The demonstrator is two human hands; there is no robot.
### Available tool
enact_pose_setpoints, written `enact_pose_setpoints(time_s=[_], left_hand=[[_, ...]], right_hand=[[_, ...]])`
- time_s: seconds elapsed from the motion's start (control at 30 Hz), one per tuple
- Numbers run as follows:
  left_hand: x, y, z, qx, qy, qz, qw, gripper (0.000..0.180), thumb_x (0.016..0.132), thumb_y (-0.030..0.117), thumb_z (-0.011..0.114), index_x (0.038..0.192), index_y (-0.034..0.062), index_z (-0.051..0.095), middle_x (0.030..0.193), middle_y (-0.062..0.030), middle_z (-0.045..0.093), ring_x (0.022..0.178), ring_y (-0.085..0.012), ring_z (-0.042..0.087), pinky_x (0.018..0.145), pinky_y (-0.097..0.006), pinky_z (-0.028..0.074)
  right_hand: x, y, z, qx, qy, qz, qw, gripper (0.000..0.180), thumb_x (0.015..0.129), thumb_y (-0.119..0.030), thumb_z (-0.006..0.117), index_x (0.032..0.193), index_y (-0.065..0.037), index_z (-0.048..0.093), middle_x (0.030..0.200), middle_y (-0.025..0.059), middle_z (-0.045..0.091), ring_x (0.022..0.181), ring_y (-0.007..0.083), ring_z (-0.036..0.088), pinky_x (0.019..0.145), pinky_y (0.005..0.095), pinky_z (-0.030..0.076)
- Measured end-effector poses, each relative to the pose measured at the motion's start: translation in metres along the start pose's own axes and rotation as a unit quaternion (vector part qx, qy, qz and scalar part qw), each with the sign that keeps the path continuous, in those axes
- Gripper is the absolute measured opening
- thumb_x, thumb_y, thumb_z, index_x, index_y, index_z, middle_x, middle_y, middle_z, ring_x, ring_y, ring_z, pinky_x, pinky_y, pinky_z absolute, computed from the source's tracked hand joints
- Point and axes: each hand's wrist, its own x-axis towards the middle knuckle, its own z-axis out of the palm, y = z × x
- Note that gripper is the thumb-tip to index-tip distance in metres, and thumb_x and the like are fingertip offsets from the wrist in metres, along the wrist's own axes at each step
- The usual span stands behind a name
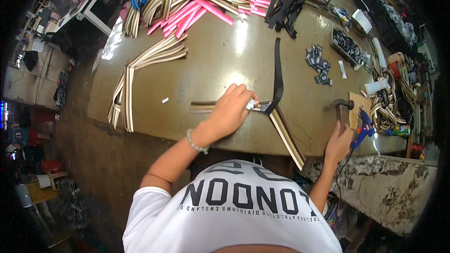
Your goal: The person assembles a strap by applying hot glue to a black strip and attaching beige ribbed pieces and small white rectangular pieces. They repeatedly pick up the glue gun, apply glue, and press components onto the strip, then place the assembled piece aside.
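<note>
My left hand (pixel 229 110) is closed near the table's front edge, its fingertips on a small whitish piece (pixel 251 104) that I cannot make out fully. Beside those fingers lies a small greyish buckle-like part (pixel 265 106), where a black strap (pixel 278 72) meets a striped tan, white and dark strap (pixel 287 136). That striped strap hangs over the edge. A ribbed brownish strip (pixel 202 107) sticks out to the left from under the same hand. Over to the right, my right hand (pixel 340 143) grips a hammer (pixel 342 112), head up.
Striped straps (pixel 157 54) lie at the left, with more bundles and pink strips (pixel 187 16) behind. Black straps (pixel 286 4) sit at the back. Small dark buckles (pixel 318 65) lie loose and in a tray (pixel 347 47). A blue glue gun (pixel 363 129) is beside my right hand.
</note>
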Motion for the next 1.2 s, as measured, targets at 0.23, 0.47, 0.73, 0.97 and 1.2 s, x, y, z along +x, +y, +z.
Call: enact_pose_setpoints(time_s=[0.23,0.47,0.73,0.97,1.2], left_hand=[[0.121,-0.061,-0.143,0.090,0.168,0.121,0.974,0.017,0.087,0.005,0.063,0.103,0.0038,0.068,0.097,-0.0089,0.068,0.089,-0.0217,0.063,0.083,-0.033,0.048],[0.207,-0.166,-0.266,0.218,0.322,-0.134,0.912,0.036,0.094,0.029,0.065,0.120,0.0046,0.068,0.097,-0.0099,0.073,0.094,-0.0175,0.066,0.084,-0.030,0.050],[0.252,-0.147,-0.009,0.137,0.159,0.021,0.977,0.047,0.088,0.047,0.067,0.104,0.0040,0.073,0.091,-0.0181,0.072,0.085,-0.0346,0.070,0.080,-0.044,0.053],[0.268,-0.140,0.040,0.065,0.109,-0.105,0.986,0.031,0.071,0.029,0.085,0.078,0.0016,0.072,0.076,-0.0170,0.071,0.073,-0.0314,0.070,0.069,-0.041,0.054],[0.251,-0.153,0.031,-0.034,0.092,-0.138,0.986,0.029,0.075,0.029,0.081,0.084,0.0027,0.076,0.074,-0.0156,0.071,0.069,-0.0270,0.070,0.068,-0.037,0.054]], right_hand=[[0.003,0.007,0.010,-0.016,0.002,-0.031,0.999,0.042,0.100,-0.041,0.052,0.113,-0.001,0.058,0.105,0.0161,0.060,0.100,0.0369,0.059,0.080,0.0461,0.048],[0.006,0.001,0.005,-0.024,-0.011,-0.026,0.999,0.039,0.100,-0.037,0.052,0.112,0.000,0.056,0.103,0.0173,0.060,0.098,0.0370,0.059,0.080,0.0464,0.048],[0.007,-0.002,0.004,-0.031,-0.015,-0.028,0.999,0.038,0.099,-0.037,0.054,0.112,0.000,0.057,0.102,0.0168,0.060,0.096,0.0365,0.059,0.078,0.0466,0.048],[0.006,-0.002,0.001,-0.014,0.005,-0.027,1.000,0.038,0.099,-0.037,0.054,0.110,-0.001,0.059,0.101,0.0157,0.059,0.095,0.0357,0.059,0.077,0.0455,0.049],[0.005,-0.001,0.004,-0.012,0.006,-0.050,0.999,0.038,0.098,-0.037,0.054,0.110,-0.001,0.059,0.100,0.0156,0.059,0.094,0.0349,0.060,0.078,0.0447,0.049]])
